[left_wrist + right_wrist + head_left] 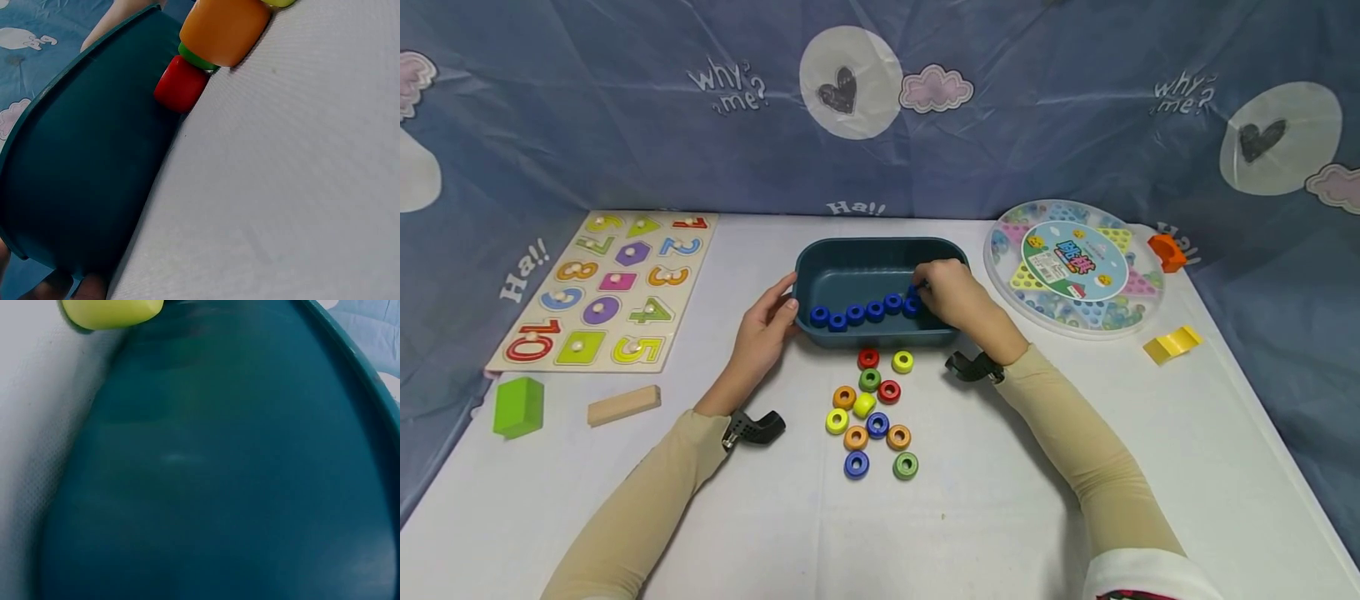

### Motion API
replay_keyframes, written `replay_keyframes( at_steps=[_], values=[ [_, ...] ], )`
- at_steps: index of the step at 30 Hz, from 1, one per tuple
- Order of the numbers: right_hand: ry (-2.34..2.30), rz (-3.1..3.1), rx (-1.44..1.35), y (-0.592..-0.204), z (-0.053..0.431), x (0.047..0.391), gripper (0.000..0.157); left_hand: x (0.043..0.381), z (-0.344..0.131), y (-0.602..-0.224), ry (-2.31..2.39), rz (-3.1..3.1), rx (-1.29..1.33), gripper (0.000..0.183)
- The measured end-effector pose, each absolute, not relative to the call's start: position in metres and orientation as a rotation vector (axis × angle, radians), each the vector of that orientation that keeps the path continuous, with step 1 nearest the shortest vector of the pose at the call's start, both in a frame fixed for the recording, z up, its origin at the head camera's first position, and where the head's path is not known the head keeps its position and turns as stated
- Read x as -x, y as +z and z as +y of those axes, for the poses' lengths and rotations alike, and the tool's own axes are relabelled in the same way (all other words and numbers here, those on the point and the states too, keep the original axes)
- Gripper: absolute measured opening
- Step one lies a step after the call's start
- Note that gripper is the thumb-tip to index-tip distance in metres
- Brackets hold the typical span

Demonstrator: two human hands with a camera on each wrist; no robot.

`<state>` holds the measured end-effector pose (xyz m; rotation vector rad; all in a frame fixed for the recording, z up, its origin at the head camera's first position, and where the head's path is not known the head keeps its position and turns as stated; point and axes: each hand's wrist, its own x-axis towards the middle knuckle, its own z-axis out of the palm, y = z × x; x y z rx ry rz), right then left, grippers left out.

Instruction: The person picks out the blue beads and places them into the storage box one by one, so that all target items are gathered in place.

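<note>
A dark teal tray stands in the middle of the table. Along its near inner side runs a bent row of several blue ring beads. My left hand rests against the tray's left end, thumb and fingers fairly straight; its fingertips show at the tray's outer wall in the left wrist view. Over the right part of the tray, my right hand reaches in with curled fingers and pinches a blue bead at the row's right end, partly hidden by the fingers. The right wrist view shows mostly the tray's outer wall.
Loose red, yellow, green, orange and blue beads lie in front of the tray. Left are a number puzzle board, a green block and a wooden stick. Right are a round game box, an orange piece and a yellow piece.
</note>
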<state>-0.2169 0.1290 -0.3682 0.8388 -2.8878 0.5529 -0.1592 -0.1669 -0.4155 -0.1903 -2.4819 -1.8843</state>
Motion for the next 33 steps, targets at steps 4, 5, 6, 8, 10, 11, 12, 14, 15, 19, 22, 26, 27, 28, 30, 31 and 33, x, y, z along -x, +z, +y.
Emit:
replay_keyframes(
  at_steps=[4,5,6,8,10,11,12,14,15,19,22,26,27,28,30,31,33],
  values=[
    [0.575,-2.854,-0.858,-0.370,0.130,0.218,0.017,0.161,-0.168,-0.420,-1.866,-2.475,0.195,0.046],
    [0.582,-2.844,-0.863,-0.370,0.130,0.218,0.017,0.161,-0.167,-0.420,-1.865,-2.473,0.197,0.046],
    [0.588,-2.833,-0.871,-0.370,0.131,0.218,0.017,0.161,-0.167,-0.420,-1.866,-2.470,0.199,0.046],
    [0.604,-2.816,-0.887,-0.371,0.131,0.219,0.016,0.161,-0.167,-0.420,-1.864,-2.474,0.199,0.046],
    [0.626,-2.800,-0.905,-0.371,0.132,0.218,0.016,0.161,-0.167,-0.420,-1.866,-2.479,0.193,0.046],
    [0.636,-2.791,-0.914,-0.371,0.132,0.218,0.016,0.162,-0.167,-0.419,-1.865,-2.485,0.190,0.047],
    [0.650,-2.780,-0.922,-0.370,0.132,0.217,0.016,0.162,-0.168,-0.419,-1.866,-2.491,0.186,0.047],
    [0.707,-2.748,-0.946,-0.368,0.132,0.213,0.016,0.161,-0.167,-0.417,-1.873,-2.497,0.179,0.047],
    [0.756,-2.720,-0.970,-0.366,0.131,0.210,0.016,0.159,-0.166,-0.413,-1.872,-2.501,0.179,0.047],
    [0.982,-2.566,-1.181,-0.356,0.124,0.179,0.014,0.151,-0.161,-0.399,-1.878,-2.516,0.181,0.047],
    [1.055,-2.525,-1.413,-0.352,0.116,0.145,0.013,0.152,-0.161,-0.401,-1.882,-2.518,0.191,0.047],
    [0.822,-2.669,-1.619,-0.359,0.106,0.109,0.015,0.160,-0.166,-0.416,-1.901,-2.474,0.213,0.047],
    [0.727,-2.715,-1.644,-0.362,0.104,0.103,0.016,0.161,-0.167,-0.419,-1.904,-2.464,0.219,0.047],
    [0.633,-2.747,-1.661,-0.365,0.102,0.099,0.017,0.162,-0.168,-0.420,-1.907,-2.456,0.218,0.047],
    [0.505,-2.777,-1.674,-0.372,0.097,0.093,0.019,0.162,-0.168,-0.421,-1.902,-2.455,0.212,0.047],
    [0.470,-2.783,-1.672,-0.375,0.096,0.092,0.019,0.162,-0.169,-0.421,-1.899,-2.456,0.211,0.047],
    [0.459,-2.772,-1.664,-0.380,0.094,0.090,0.018,0.161,-0.169,-0.421,-1.904,-2.454,0.210,0.047]
  ],
)
